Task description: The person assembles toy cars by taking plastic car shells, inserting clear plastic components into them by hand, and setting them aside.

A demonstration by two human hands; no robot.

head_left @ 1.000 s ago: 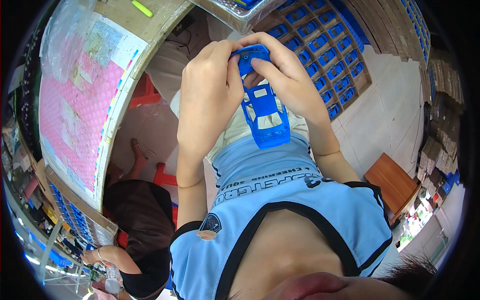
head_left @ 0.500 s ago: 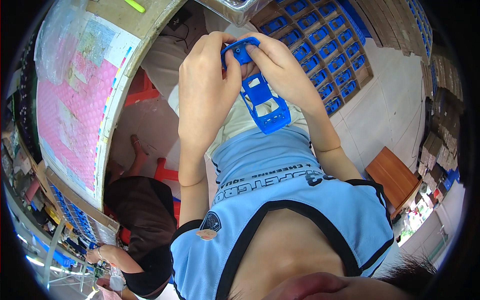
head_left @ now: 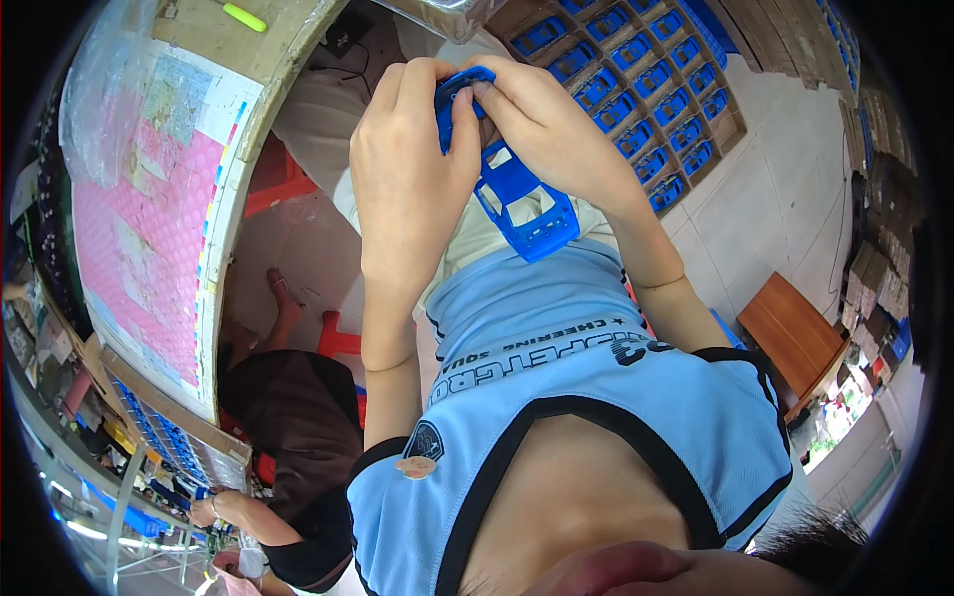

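Along the left, a broad desk (head_left: 235, 139) with pink and printed sheets on top, its rim near the left forearm. Lower left, apart from the work, a co-worker (head_left: 298, 427) in dark clothing. Beyond the right forearm and partly hidden behind it, a brown divided tray (head_left: 733, 124) with blue car parts (head_left: 653, 77) in its compartments. Well off to the right, a brown wooden panel (head_left: 790, 333). On the desk, a crumpled clear plastic bag (head_left: 104, 119); under its rim, part of a red stool (head_left: 283, 187)

In the middle, over the lap, both hands close together and closed. Left hand (head_left: 409, 164) gripping a curved blue piece, thumb on the near face, fingers behind. Right hand (head_left: 561, 124) gripping the same piece at its upper end, thumb on top, fingers mostly hidden. Just below, tilted, a blue car shell (head_left: 512, 184) with window openings; cannot tell how held

Smaller, between the thumbs, the curved blue piece (head_left: 446, 114); cannot tell whether joined to the shell or separate. Step in hand, judged from the grip: working this piece with both thumbs. Calls for a steady hold and even thumb pressure. In the way: mainly the fingers, over the contact. Smallest, on the desk, a yellow-green stick (head_left: 244, 17)
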